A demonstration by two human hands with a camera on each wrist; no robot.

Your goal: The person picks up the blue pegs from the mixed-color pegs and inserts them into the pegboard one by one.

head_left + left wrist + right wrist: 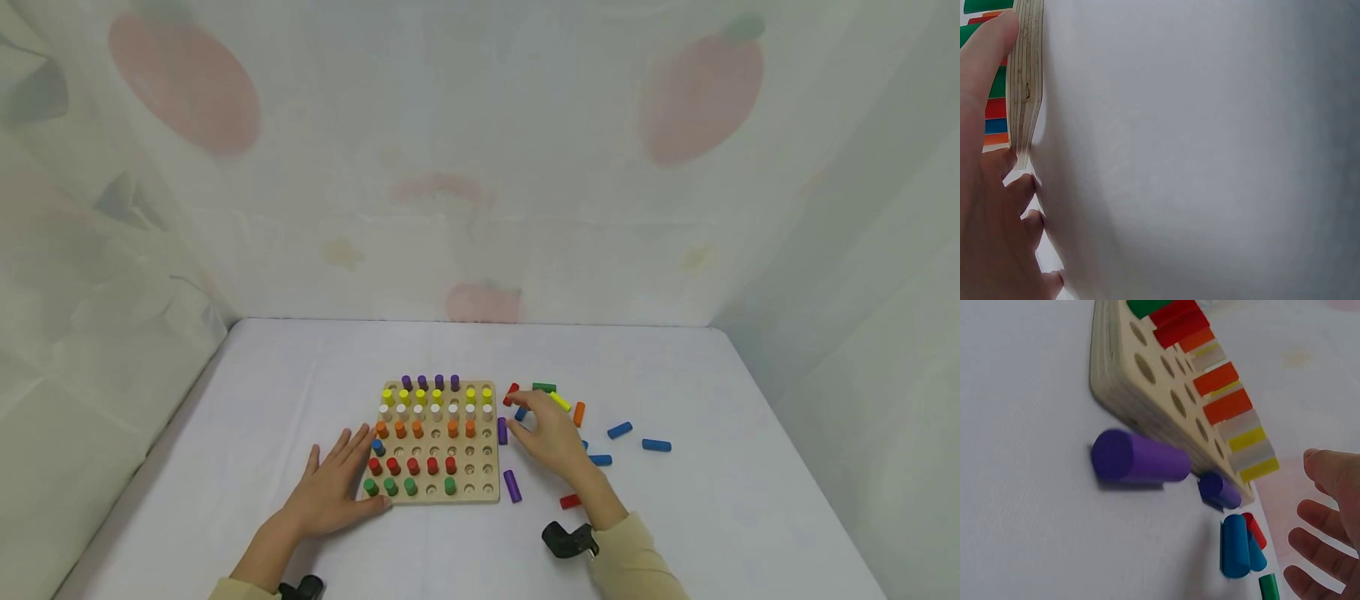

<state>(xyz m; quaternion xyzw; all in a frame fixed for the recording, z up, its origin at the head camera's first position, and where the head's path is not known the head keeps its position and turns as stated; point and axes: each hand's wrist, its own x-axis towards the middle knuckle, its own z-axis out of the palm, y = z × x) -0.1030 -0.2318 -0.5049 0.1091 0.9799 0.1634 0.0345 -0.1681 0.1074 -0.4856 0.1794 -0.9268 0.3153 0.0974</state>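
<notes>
A wooden pegboard [478,478] lies on the table with rows of coloured pegs standing in its holes. My left hand [324,498] rests at its left side, fingers spread along the edge. In the left wrist view the thumb [1005,31] lies on the board's upper edge. Over the loose pegs right of the board hovers my right hand [553,439], thumb and fingers apart and nothing between them. Its fingertips overlap a red peg [513,389] in the head view. Beside the board's right edge lie two purple pegs [1141,457].
Blue pegs [657,446] lie farther right on the white table [675,525]. A green peg [544,387], a yellow peg [560,402] and an orange peg [579,414] lie behind the right hand. Near the right wrist is another red peg [570,502].
</notes>
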